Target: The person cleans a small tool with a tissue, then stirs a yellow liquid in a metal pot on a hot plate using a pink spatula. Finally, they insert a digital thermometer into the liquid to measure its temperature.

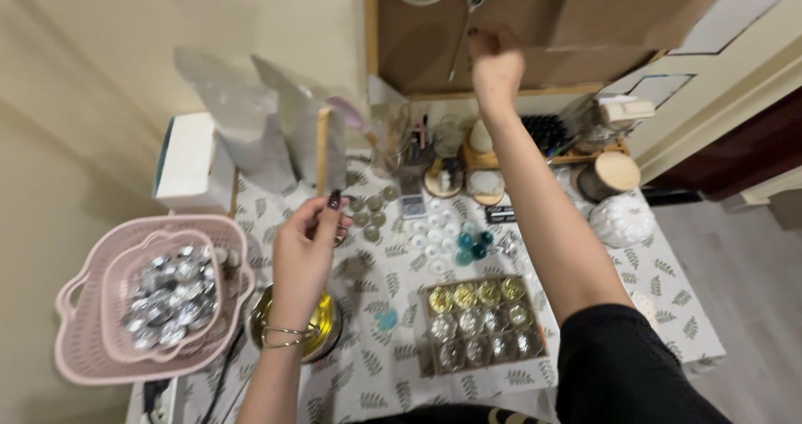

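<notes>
The desk (380,374) wears a leaf-print cloth and carries a pink basket (83,340), a cardboard tray (480,324) and a metal pot (322,328).

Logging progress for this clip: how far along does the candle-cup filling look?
Done: the box of cups shows three yellow-filled cups in its back row. In hand: the left hand holds a wooden stick above the pot of yellow liquid; the right hand reaches upward. Left: remaining cups look clear.
</notes>
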